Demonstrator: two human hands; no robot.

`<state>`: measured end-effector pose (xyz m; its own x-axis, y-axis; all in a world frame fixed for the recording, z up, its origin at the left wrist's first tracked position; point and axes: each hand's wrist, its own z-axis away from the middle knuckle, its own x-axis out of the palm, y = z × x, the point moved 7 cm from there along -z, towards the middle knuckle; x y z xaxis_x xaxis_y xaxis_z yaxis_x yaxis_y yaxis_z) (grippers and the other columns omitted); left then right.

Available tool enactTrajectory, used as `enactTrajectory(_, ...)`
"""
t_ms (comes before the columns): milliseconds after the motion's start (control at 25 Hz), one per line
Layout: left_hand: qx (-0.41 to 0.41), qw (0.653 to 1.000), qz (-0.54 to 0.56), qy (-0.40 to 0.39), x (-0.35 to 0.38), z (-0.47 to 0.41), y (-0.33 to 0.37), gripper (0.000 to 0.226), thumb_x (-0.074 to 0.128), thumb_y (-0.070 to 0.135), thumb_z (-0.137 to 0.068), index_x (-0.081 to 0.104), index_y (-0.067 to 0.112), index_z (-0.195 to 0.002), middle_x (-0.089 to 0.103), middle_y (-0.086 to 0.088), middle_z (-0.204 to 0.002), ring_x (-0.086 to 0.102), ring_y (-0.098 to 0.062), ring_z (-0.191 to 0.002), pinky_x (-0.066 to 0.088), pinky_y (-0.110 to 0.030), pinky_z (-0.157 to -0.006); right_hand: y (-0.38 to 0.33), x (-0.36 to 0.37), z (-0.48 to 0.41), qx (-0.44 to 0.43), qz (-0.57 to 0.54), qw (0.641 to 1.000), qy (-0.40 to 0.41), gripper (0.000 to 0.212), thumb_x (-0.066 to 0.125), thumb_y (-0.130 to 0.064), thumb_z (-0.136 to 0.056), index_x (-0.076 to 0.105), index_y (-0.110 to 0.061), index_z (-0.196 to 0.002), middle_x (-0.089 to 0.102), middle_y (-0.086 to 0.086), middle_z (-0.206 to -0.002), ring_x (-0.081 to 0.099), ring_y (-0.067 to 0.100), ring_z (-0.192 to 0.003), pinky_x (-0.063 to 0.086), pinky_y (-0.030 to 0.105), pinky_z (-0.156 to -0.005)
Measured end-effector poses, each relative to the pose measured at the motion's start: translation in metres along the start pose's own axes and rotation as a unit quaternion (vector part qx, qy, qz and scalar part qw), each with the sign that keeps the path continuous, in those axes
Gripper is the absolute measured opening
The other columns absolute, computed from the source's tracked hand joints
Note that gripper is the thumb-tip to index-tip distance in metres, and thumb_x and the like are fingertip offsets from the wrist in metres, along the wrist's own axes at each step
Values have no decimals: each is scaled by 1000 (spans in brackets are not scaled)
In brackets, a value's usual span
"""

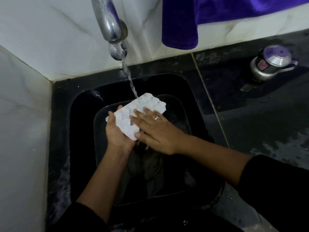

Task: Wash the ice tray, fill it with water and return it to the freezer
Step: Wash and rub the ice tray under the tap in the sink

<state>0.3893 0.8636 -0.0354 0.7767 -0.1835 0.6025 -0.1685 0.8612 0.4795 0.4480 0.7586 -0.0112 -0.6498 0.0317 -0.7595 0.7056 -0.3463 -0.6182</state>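
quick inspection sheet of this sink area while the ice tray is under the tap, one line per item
surface: black sink set in a wet black counter
job's things: white ice tray held over the sink; tap running, water stream landing on the tray's far end
clutter: pressure cooker on the counter to the right
hands: left hand grips the tray's near-left end from beneath; right hand lies flat on top, fingers straight
cables: nothing seen
surroundings: white tiled wall; purple towel hanging above the counter
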Motion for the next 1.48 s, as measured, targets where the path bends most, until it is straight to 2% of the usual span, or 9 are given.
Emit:
enactTrajectory(240,-23,999,-40,-18,24,17,-22,58,35,54,-109,76,14,-118,72,-17,-131,71,-33,-117,44,-58,-113,55,-8,-46,244,-127,961,-4,76,22,-74,-101,5,-38,-165,-5,1,-175,-10,27,-160,-8,53,-127)
enactTrajectory(360,-16,998,-49,-27,29,23,-27,60,37,53,-109,52,14,-152,58,-18,-150,57,-39,-138,37,-62,-119,60,-12,-61,307,-161,938,23,77,20,-76,-99,14,-36,-165,3,8,-175,0,34,-160,1,58,-126)
enactTrajectory(520,-5,996,-78,-35,29,49,-25,49,35,49,-109,58,21,-142,69,-13,-138,64,-39,-129,47,-60,-111,88,-27,-73,361,-257,893,76,81,25,-77,-98,37,-24,-158,43,15,-159,39,40,-147,35,54,-118)
enactTrajectory(720,6,995,-95,-30,-4,50,22,61,30,55,-107,49,20,-154,65,-15,-144,65,-37,-129,53,-56,-103,102,-39,-71,334,-316,884,86,69,43,-80,-93,76,-19,-92,76,2,-101,72,22,-98,57,39,-94)
enactTrajectory(840,5,997,-67,-31,-19,40,35,62,27,56,-109,53,20,-153,65,-17,-143,66,-38,-127,58,-54,-97,92,-56,-68,292,-296,902,115,62,41,-73,-99,71,-19,-93,74,-1,-96,70,19,-92,54,38,-90)
enactTrajectory(960,6,998,-41,-42,-22,34,22,65,27,62,-107,63,22,-143,63,-19,-145,64,-41,-128,54,-58,-102,74,-60,-60,293,-130,937,139,73,30,-69,-103,46,-13,-148,59,15,-140,57,36,-127,45,50,-108)
enactTrajectory(1040,0,998,-25,-52,-18,30,7,73,28,69,-101,57,24,-151,59,-20,-149,62,-44,-130,50,-62,-107,53,-50,-55,308,-29,942,131,89,27,-72,-101,19,-8,-163,30,23,-164,30,41,-150,26,56,-121)
enactTrajectory(1200,3,999,11,-50,-20,30,-5,81,32,74,-95,45,25,-157,58,-19,-150,57,-43,-137,43,-66,-112,20,-29,-45,290,41,950,106,92,21,-70,-102,2,-5,-165,2,28,-170,2,44,-157,2,58,-127)
enactTrajectory(1480,40,998,32,-26,-22,44,1,68,28,70,-102,54,27,-147,74,-11,-129,75,-33,-112,64,-55,-81,-34,-18,-32,261,59,961,66,88,25,-64,-105,10,0,-163,8,28,-170,8,42,-158,9,55,-128)
